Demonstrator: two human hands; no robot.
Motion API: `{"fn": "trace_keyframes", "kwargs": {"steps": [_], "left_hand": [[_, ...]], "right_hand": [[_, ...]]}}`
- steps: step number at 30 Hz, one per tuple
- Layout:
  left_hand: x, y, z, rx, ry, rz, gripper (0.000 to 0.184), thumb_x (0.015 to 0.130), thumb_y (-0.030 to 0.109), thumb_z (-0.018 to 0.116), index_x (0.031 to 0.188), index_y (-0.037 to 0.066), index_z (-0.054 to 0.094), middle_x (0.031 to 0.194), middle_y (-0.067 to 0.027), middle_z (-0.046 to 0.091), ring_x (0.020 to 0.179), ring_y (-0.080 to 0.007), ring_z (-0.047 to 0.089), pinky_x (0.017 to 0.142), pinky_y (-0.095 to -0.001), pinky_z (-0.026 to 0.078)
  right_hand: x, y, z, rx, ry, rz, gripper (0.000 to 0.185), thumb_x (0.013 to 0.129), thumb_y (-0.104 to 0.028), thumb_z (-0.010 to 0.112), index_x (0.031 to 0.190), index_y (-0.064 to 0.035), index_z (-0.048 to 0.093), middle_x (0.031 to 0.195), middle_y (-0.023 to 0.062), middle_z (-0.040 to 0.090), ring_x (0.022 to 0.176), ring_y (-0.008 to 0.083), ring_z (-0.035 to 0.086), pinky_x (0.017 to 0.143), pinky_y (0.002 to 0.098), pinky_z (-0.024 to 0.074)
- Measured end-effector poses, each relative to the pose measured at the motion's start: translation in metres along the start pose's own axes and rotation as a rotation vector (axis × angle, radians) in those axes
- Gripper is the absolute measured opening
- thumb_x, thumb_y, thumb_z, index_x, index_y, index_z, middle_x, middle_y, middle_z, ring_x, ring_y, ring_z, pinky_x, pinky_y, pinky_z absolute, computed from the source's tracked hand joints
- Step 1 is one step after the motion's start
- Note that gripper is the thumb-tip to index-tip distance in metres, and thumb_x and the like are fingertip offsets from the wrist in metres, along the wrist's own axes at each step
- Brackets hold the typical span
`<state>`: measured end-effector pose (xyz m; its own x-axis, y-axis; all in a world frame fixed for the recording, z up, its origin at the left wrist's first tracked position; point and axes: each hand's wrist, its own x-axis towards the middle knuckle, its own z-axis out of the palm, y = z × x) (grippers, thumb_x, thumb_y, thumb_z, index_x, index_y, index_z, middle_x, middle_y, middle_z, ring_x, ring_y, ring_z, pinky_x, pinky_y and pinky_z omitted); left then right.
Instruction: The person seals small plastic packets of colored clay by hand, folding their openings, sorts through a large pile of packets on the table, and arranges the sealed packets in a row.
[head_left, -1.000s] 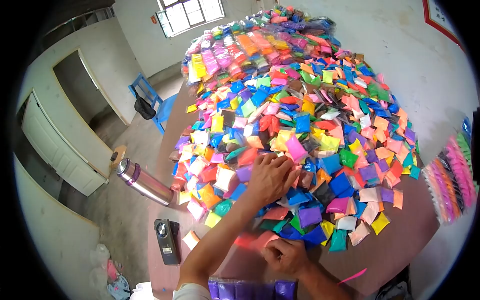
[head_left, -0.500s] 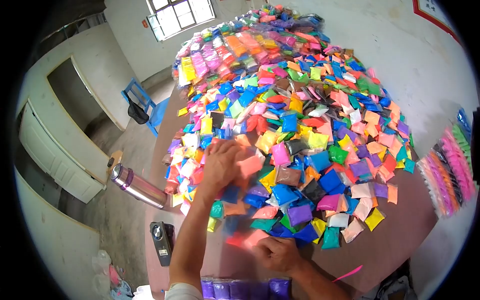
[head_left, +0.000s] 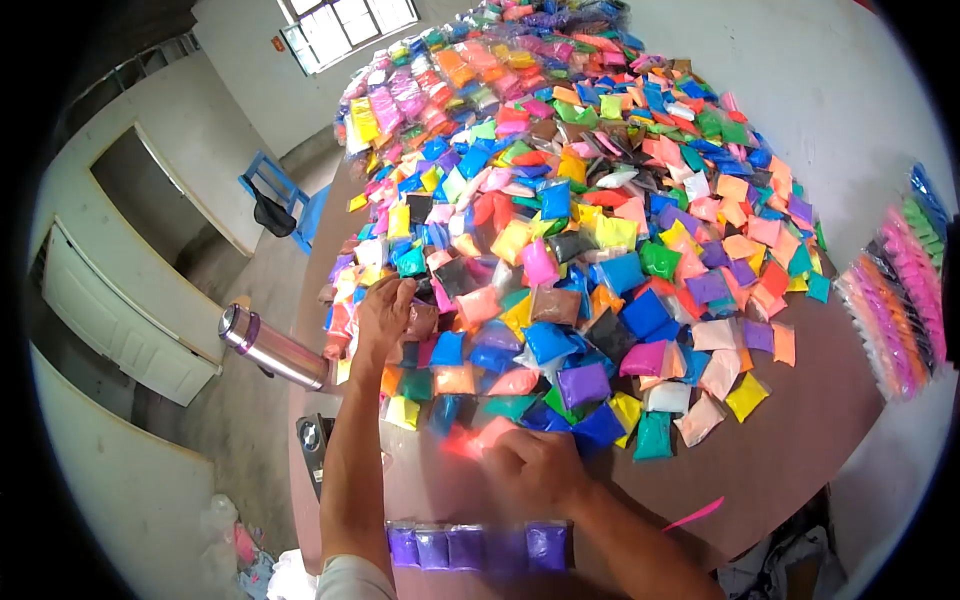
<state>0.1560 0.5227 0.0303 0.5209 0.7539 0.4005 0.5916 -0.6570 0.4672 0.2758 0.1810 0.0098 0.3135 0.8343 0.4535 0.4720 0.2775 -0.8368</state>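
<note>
My left hand (head_left: pixel 383 312) is at the near left of a heap of small coloured packets (head_left: pixel 560 345), its fingers curled beside a brown packet (head_left: pixel 422 321). Whatever they grip is hidden. My right hand (head_left: pixel 535 468) is closed over the table in front of the heap. A salmon-pink packet (head_left: pixel 496 434) and a blurred red one stick out from its fingers. Below it, along the near table edge, lies a row of purple packets (head_left: pixel 465 547), partly covered by blur near my right wrist.
A steel flask (head_left: pixel 270 345) and a dark phone-like device (head_left: pixel 312 450) are on the left. Filled clear bags (head_left: pixel 400 95) pile up at the back. Strips of packets (head_left: pixel 895 310) are at the right by the wall. A pink strip (head_left: pixel 695 514) lies near the front edge.
My left hand has moved left, off the middle of the near heap. My right hand still holds the red and pink packets. The view has shifted, showing more of the purple row.
</note>
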Motion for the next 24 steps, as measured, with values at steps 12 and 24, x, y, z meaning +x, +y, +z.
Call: {"fn": "trace_keyframes", "kwargs": {"steps": [12, 24], "left_hand": [[-0.045, 0.038, -0.025, -0.083, 0.059, 0.168, 0.039, 0.100, 0.031, 0.064, 0.121, -0.002, 0.069, 0.126, -0.0225, 0.067, 0.123, -0.0382, 0.061, 0.104, -0.0437, 0.048], [-0.099, 0.082, -0.023, 0.112, -0.033, 0.401, 0.030, 0.085, 0.003, 0.069, 0.115, 0.003, 0.067, 0.115, -0.0141, 0.068, 0.104, -0.0365, 0.066, 0.090, -0.0455, 0.055]], "right_hand": [[-0.001, 0.012, 0.005, -0.028, 0.049, -0.073, 0.025, 0.089, -0.025, 0.073, 0.074, -0.0091, 0.062, 0.067, 0.0124, 0.064, 0.059, 0.0338, 0.067, 0.051, 0.0430, 0.0526], [0.005, 0.000, -0.002, -0.140, 0.060, -0.155, 0.012, 0.083, -0.010, 0.074, 0.074, -0.0077, 0.066, 0.064, 0.0112, 0.065, 0.056, 0.0298, 0.068, 0.051, 0.0379, 0.0535]]}}
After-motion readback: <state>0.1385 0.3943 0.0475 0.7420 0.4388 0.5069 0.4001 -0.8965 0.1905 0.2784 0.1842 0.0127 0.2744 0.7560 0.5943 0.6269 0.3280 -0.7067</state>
